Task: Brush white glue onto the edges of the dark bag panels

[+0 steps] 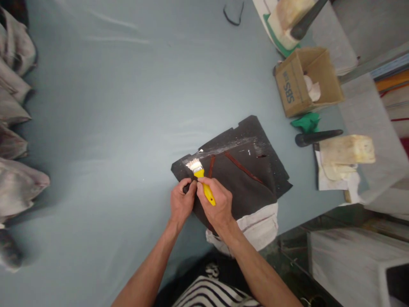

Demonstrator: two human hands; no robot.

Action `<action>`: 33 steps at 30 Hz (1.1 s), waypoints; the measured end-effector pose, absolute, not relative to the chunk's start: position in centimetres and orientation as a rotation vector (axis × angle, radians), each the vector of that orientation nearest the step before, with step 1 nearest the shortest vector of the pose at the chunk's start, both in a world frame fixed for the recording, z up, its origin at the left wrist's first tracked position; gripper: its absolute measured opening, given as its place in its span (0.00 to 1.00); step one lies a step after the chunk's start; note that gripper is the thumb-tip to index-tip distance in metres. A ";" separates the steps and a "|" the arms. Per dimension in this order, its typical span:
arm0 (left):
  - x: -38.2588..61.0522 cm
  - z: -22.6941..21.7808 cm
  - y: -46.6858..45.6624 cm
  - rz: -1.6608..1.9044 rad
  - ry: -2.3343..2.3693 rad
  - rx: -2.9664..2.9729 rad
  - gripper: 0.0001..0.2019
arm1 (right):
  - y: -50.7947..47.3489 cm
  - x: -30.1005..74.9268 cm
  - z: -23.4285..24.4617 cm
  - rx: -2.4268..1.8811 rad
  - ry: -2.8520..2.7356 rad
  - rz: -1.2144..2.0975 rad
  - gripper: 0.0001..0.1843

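My right hand (217, 202) grips a yellow-handled paintbrush (208, 194). Its pale bristles are coated white and touch the left end of a dark sheet (252, 187). Beside it, my left hand (183, 200) is closed, with thumb and fingers pinching the dark sheet's left edge. A white smear runs along the sheet's upper part, and two reddish-brown strips (243, 167) cross its surface. Under the sheet lies a dark, notched board (252, 128). White cloth (260, 226) shows at the sheet's near end, below my right wrist.
Grey-green covering spreads over the table (111, 128). To the right stand a cardboard box (292, 87), a green scrap (306, 123) and a pale block with a dark-handled tool (319, 137). Crumpled pale fabric pieces (19, 187) line the left edge. A thin black strip (234, 21) lies far off.
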State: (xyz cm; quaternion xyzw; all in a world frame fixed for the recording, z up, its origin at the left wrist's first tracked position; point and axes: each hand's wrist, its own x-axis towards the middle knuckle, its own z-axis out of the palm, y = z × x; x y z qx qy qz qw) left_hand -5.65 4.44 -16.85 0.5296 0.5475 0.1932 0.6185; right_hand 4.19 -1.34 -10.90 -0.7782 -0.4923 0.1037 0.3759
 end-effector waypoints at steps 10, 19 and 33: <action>-5.6 -17.2 4.1 0.441 1.319 1.235 0.14 | -1.3 5.3 -9.3 -1.932 -1.328 0.325 0.06; -5.5 -17.2 4.0 0.430 1.382 1.267 0.13 | -0.5 6.2 -9.3 -1.998 -1.264 0.260 0.07; -5.4 -17.3 3.8 0.400 1.430 1.303 0.13 | -0.6 5.9 -9.2 -1.992 -1.295 0.462 0.08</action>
